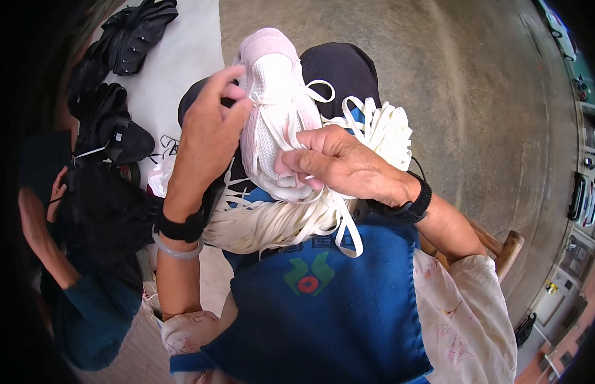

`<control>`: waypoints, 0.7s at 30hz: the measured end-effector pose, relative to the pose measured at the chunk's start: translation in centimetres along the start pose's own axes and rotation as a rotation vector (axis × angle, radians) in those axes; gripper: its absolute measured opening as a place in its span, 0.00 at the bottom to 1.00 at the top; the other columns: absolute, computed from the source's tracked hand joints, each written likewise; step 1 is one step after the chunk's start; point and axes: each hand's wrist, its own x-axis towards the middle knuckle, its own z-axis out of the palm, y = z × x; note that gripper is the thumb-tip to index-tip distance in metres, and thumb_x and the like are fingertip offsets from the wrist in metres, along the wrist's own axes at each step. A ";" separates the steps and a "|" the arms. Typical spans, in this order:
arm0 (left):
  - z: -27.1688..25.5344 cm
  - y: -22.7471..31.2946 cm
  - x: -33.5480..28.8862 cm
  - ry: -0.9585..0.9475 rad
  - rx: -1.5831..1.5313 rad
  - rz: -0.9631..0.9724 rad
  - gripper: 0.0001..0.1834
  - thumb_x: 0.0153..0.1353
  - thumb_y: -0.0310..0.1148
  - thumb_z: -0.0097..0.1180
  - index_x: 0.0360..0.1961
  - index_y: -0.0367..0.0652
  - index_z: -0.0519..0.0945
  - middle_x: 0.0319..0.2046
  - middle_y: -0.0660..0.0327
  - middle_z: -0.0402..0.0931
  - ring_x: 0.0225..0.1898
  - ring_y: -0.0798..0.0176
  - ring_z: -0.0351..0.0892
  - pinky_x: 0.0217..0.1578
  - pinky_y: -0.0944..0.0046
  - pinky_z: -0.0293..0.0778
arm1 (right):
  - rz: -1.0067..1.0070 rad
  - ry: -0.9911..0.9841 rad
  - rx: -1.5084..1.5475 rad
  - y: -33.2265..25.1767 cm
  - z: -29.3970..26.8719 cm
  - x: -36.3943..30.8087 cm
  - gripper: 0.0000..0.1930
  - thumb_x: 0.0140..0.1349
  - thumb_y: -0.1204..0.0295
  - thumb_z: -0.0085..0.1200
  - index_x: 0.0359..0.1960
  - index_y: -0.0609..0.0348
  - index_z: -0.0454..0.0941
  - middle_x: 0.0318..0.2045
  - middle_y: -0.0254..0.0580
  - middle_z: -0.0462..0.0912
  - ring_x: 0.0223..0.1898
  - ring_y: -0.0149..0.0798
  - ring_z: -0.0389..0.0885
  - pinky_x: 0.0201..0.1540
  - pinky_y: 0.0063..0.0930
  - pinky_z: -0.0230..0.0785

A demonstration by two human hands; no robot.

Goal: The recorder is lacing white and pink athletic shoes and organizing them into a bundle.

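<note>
A white and pale pink sneaker [272, 70] rests on my lap, its toe pointing away from me. White shoelace runs across its front, with a loop standing out on the right side. My right hand [352, 161] is closed in a pinch on the white shoelace [286, 131] near the shoe's opening. Along the shoe's left side is my left hand [211, 131], thumb and fingers apart and slightly blurred; I see nothing held in it. A thick bundle of white laces [265, 225] lies across my lap below the shoe, with more laces [384, 131] over my right knee.
Several black shoes [121, 137] are piled at the left along a pale floor strip [195, 38]. A co-worker's arm [44, 237] and dark sleeve are beside me there. I wear a blue apron [323, 320]. Part of a wooden chair [509, 253] shows at my right. Concrete floor [464, 96] stretches ahead.
</note>
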 end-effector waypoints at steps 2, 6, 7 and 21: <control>-0.1 -0.6 0.9 -0.077 0.173 0.099 0.16 0.56 0.29 0.55 0.47 0.37 0.75 0.33 0.60 0.76 0.25 0.71 0.70 0.31 0.70 0.71 | 0.016 -0.001 0.012 -0.1 -0.2 0.0 0.13 0.67 0.66 0.48 0.34 0.62 0.81 0.19 0.30 0.75 0.21 0.21 0.68 0.24 0.17 0.61; -0.4 -0.4 1.6 -0.195 0.164 0.111 0.12 0.56 0.28 0.55 0.41 0.36 0.77 0.28 0.61 0.75 0.24 0.71 0.70 0.30 0.71 0.69 | 0.024 -0.013 -0.029 0.1 -0.7 0.0 0.13 0.67 0.68 0.46 0.33 0.63 0.81 0.16 0.30 0.73 0.20 0.21 0.68 0.24 0.17 0.61; -0.4 -0.3 1.8 -0.227 0.149 0.028 0.11 0.55 0.28 0.55 0.40 0.36 0.76 0.26 0.62 0.75 0.24 0.72 0.69 0.29 0.71 0.69 | 0.020 -0.030 -0.029 0.0 -0.8 0.0 0.13 0.66 0.69 0.46 0.33 0.63 0.81 0.15 0.30 0.73 0.20 0.21 0.68 0.24 0.18 0.61; -0.7 -0.5 0.2 -0.159 -0.103 0.007 0.08 0.61 0.32 0.53 0.36 0.39 0.74 0.22 0.69 0.69 0.24 0.77 0.67 0.28 0.76 0.66 | -0.033 -0.289 -0.072 -3.8 -0.4 -2.2 0.15 0.62 0.68 0.42 0.34 0.65 0.81 0.16 0.39 0.79 0.23 0.31 0.78 0.28 0.26 0.68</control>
